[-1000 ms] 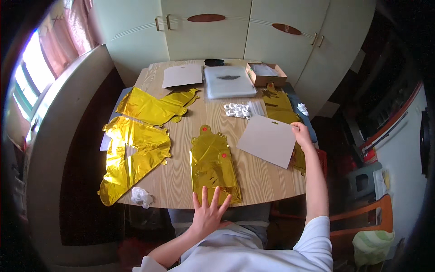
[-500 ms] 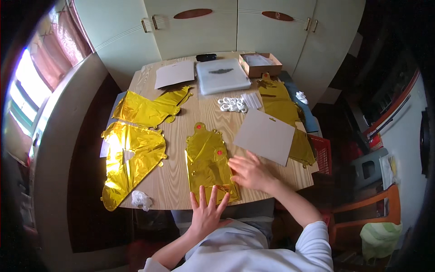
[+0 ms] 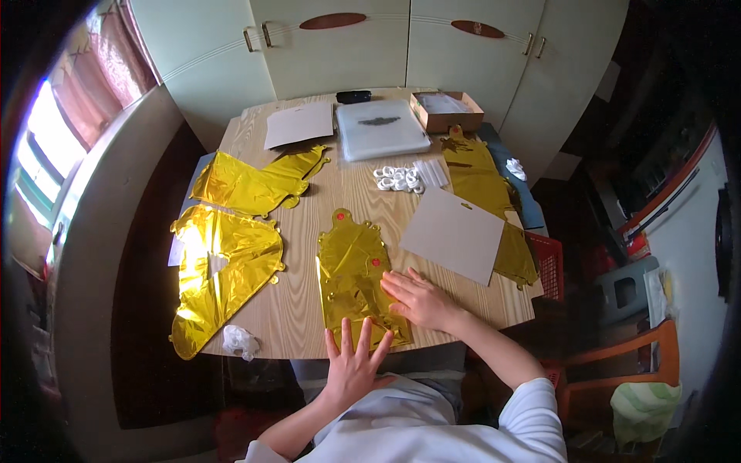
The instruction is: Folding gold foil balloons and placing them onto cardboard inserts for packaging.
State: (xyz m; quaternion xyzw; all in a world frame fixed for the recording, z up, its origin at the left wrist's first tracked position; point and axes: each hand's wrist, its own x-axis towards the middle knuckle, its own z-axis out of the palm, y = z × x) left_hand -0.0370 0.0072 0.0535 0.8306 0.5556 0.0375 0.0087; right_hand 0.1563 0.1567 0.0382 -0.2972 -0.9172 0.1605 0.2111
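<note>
A flat gold foil balloon [image 3: 351,266] with red spots lies folded lengthwise on the wooden table in front of me. My left hand [image 3: 355,359] rests on its near end at the table's edge, fingers spread. Against the foil's right side lies my right hand [image 3: 417,297], its fingers stretched out flat over the edge of the balloon. Neither hand grips anything. Just beyond my right hand sits a pale card sheet [image 3: 455,235] with a hang slot, partly covering another gold foil balloon [image 3: 475,174].
Two more gold foil pieces, one near [image 3: 231,270] and one farther [image 3: 255,184], spread at the left beside crumpled white plastic [image 3: 240,342]. White rings [image 3: 397,179], a stack of clear bags [image 3: 382,131], a cardboard box [image 3: 446,112] and more card [image 3: 299,125] stand farther back.
My right hand has slid a little left and down onto the balloon's right edge, with its fingers flatter. My left hand stays at the near end.
</note>
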